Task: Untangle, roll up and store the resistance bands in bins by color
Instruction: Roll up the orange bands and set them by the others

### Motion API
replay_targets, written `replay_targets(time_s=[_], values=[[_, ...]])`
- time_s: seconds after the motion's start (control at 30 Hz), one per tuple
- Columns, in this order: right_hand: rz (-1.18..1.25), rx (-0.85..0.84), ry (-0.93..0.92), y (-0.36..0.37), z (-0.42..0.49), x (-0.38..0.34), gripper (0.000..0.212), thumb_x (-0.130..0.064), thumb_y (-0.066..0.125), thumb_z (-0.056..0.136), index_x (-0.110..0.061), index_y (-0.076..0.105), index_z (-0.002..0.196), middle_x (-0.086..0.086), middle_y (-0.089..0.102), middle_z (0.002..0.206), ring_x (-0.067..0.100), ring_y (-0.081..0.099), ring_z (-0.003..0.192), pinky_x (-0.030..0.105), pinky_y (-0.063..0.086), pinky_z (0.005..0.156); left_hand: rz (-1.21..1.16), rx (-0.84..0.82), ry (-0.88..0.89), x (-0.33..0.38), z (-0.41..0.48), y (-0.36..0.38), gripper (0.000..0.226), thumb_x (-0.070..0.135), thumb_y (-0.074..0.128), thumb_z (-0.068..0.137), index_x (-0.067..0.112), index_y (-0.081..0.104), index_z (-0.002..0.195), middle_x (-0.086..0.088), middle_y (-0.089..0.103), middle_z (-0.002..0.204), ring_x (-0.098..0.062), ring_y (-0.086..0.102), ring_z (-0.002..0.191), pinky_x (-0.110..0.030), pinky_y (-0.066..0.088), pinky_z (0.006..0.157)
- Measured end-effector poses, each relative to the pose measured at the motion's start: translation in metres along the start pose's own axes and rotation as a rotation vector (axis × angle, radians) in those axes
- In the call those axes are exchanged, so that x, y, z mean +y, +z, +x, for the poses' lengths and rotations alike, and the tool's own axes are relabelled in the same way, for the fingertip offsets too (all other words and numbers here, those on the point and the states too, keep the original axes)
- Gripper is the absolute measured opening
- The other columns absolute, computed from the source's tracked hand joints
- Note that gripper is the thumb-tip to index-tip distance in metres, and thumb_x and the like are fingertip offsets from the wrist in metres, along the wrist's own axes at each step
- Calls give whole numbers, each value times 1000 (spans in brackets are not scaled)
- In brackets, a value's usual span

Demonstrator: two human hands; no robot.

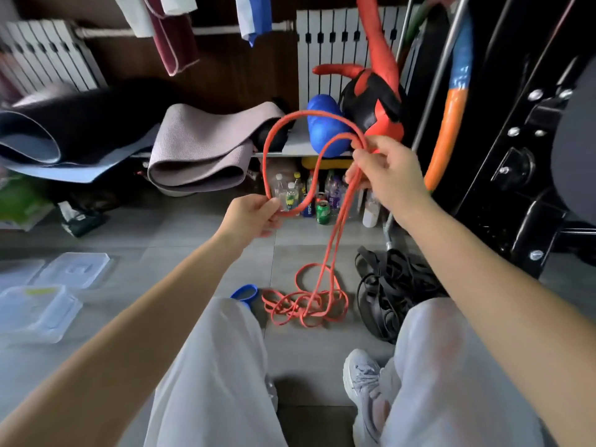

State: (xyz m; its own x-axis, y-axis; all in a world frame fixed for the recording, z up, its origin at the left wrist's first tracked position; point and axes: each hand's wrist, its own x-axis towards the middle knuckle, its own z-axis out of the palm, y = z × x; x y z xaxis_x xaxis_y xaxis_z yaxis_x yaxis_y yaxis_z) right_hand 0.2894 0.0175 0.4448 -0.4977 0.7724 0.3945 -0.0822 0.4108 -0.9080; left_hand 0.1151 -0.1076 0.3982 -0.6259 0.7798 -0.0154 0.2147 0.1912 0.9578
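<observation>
An orange-red resistance band [266,150] loops in the air between both hands. My left hand [253,214] pinches the bottom of its loops at the centre. My right hand [385,171], higher and to the right, grips the top strands. From there two strands hang down to a tangled orange-red heap [306,301] on the floor between my knees. A heap of black bands [390,285] lies to the right of it. A rolled blue band [245,292] sits just left of the orange heap, partly hidden by my left knee.
Clear plastic bins [35,311] and a lid [75,269] lie on the grey floor at the left. Rolled mats [200,150], bottles and cans [322,212] and a red-black punching bag [374,101] crowd the back. A black machine frame [516,175] stands at the right.
</observation>
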Motion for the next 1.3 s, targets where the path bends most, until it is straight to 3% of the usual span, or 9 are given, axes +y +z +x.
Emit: replay_targets(time_s=[0.23, 0.4, 0.53, 0.63, 0.8, 0.9, 1.1, 1.2, 1.3], values=[[-334, -32, 30, 0, -2, 26, 26, -16, 48, 96, -23, 54, 72, -3, 49, 56, 5, 45, 49, 35, 43, 57, 67, 13, -18, -10, 11, 9, 23, 24, 47, 97, 16, 58, 77, -3, 59, 76, -13, 60, 63, -28, 49, 62], [-106, -149, 313, 29, -34, 64, 17, -9, 50, 95, -21, 57, 84, 3, 61, 63, 20, 59, 61, 45, 53, 73, 377, -176, 14, -45, 7, 36, 12, 21, 56, 92, 11, 53, 98, -4, 55, 90, -19, 52, 84, -31, 45, 76], [101, -132, 400, 47, -29, 59, 8, -12, 53, 95, -13, 58, 90, 6, 66, 69, 19, 65, 65, 42, 59, 68, 307, -389, -1, -75, -10, 70, 62, 42, 74, 73, 8, 49, 118, -1, 57, 110, -13, 55, 102, -30, 46, 93], [101, -141, 356, 48, -19, 61, 8, -13, 54, 94, -13, 59, 89, 3, 66, 68, 12, 66, 62, 34, 58, 66, 72, -326, -66, -76, -17, 95, 13, 21, 54, 93, 9, 57, 90, -2, 64, 81, -8, 62, 71, -28, 51, 74], [-16, 34, 421, 27, -31, 103, 52, -59, 52, 82, -16, 63, 110, -3, 67, 100, 8, 61, 93, 24, 48, 82, -507, -142, -158, -40, 2, 81, 33, 12, 35, 100, 15, 41, 68, 8, 33, 47, -8, 31, 42, -23, 32, 48], [-60, -356, 536, 52, -66, 144, 64, -57, 71, 70, -18, 60, 119, 6, 64, 119, 15, 61, 108, 39, 45, 100, -578, -244, -183, -5, 12, 63, 34, 22, 35, 102, 17, 40, 69, 7, 27, 47, -8, 24, 41, -24, 25, 49], [-359, -552, 520, 86, -84, 192, 22, -20, 70, 80, -26, 49, 75, -3, 64, 79, 16, 60, 76, 34, 47, 79, -265, -324, -233, 26, 24, 13, 33, 32, 38, 101, 16, 45, 73, 6, 31, 49, -9, 28, 40, -22, 34, 48], [-524, -474, 456, 65, -65, 193, 9, -11, 56, 89, -20, 57, 92, 8, 68, 98, 26, 63, 90, 33, 46, 79, -121, -289, -315, 18, 32, -9, 34, 29, 38, 101, 16, 45, 71, 6, 32, 47, -8, 29, 38, -23, 31, 50], [-543, -421, 346, 56, -29, 147, 23, -17, 39, 99, -11, 55, 114, 2, 59, 91, 12, 53, 73, 28, 41, 63, 56, -323, -418, 8, 37, -21, 35, 34, 41, 100, 17, 44, 70, 6, 34, 46, -8, 30, 38, -21, 28, 49]])
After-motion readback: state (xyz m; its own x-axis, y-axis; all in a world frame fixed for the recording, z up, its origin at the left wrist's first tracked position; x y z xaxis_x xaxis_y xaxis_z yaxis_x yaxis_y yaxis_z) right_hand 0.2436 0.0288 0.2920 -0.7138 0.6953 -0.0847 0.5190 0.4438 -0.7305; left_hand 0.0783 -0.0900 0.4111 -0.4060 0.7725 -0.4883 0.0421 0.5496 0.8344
